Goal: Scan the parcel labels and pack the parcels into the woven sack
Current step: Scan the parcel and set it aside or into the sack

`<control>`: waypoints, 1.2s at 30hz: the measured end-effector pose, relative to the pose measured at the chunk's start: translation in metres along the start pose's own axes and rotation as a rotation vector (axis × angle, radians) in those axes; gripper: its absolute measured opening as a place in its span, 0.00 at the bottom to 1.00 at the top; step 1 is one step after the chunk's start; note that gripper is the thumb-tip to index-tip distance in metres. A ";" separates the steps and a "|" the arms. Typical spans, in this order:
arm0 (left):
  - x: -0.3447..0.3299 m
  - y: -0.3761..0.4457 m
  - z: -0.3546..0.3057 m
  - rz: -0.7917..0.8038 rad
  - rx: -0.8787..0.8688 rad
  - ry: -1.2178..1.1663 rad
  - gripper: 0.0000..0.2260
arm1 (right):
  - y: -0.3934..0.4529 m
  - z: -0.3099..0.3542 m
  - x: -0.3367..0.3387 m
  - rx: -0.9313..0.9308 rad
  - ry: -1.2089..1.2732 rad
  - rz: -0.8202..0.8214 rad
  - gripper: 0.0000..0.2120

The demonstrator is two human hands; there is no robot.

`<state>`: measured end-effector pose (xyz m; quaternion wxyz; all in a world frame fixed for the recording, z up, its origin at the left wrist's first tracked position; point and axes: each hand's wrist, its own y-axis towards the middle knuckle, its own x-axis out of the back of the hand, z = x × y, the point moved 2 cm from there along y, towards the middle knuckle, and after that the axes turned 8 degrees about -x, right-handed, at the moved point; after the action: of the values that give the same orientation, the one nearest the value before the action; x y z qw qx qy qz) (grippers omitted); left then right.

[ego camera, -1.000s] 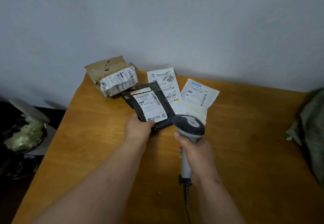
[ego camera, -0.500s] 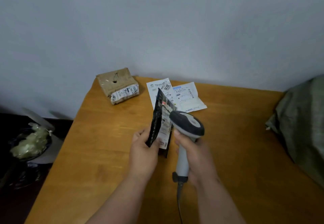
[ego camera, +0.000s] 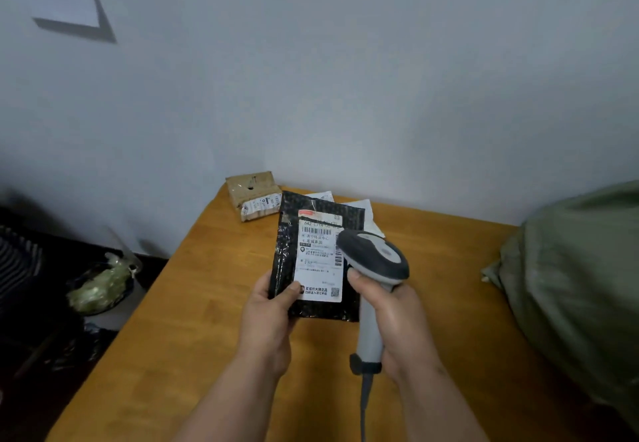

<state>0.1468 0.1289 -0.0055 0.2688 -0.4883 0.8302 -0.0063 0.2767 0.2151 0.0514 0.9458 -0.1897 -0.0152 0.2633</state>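
At the far left, dim clutter is lying below table level: a crumpled greenish plastic bundle is showing, and the rest there is too dark to identify. On the wooden table, a brown cardboard parcel with a white label is sitting at the back left corner near the wall. The left hand is gripping the lower left corner of a black mailer parcel, thumb pressing on the front beside its white shipping label, the other fingers hidden behind; the mailer is being held up above the table, label facing the camera, its print too small to read. Behind its top edge, white envelopes are lying mostly covered, only corners peeking out. The right hand is wrapping fully round the grey handle of a barcode scanner, index finger up near the head, whose dark head is overlapping the label's right edge and hiding part of it; its cable is running off the bottom edge. At the far right, the green woven sack is resting on the table, cut off by the frame.
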 end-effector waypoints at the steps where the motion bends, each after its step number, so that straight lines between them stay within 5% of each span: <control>1: -0.002 -0.009 0.000 -0.016 -0.012 -0.003 0.15 | -0.009 0.004 0.005 0.014 -0.004 0.017 0.09; 36: -0.016 -0.123 -0.012 -0.028 -0.169 -0.072 0.12 | -0.131 0.032 0.047 0.099 0.025 0.117 0.14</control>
<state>0.2468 0.0741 0.0453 0.2560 -0.5205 0.8109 0.0775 0.3772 0.1469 0.1262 0.9371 -0.1465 0.0205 0.3161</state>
